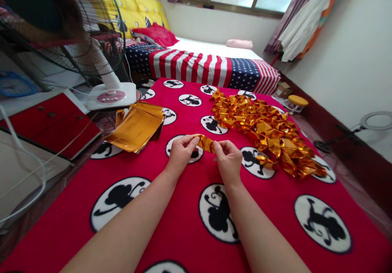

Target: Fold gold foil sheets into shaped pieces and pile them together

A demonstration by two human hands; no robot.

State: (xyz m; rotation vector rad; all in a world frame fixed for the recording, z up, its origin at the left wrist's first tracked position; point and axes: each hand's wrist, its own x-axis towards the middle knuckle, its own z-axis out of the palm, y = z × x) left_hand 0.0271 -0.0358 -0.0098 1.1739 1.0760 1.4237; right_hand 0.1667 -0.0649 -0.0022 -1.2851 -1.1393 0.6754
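Note:
Between my two hands, over the middle of the red cloth (171,228), is a small folded piece of gold foil paper (206,143). My left hand (183,152) pinches its left end between thumb and fingers. The right end is pinched by my right hand (228,158). To the left lies a stack of flat gold foil sheets (137,126), its edges uneven. A heap of folded gold foil pieces (263,130) spreads over the right side of the cloth, and one folded piece sits at its near edge, close to my right hand.
A standing fan (112,95) is at the left, on a cabinet with a red panel (49,122). Behind the cloth-covered surface is a bed with a striped, starred cover (196,67). A yellow stool (297,100) and a ring light (376,120) stand at the right.

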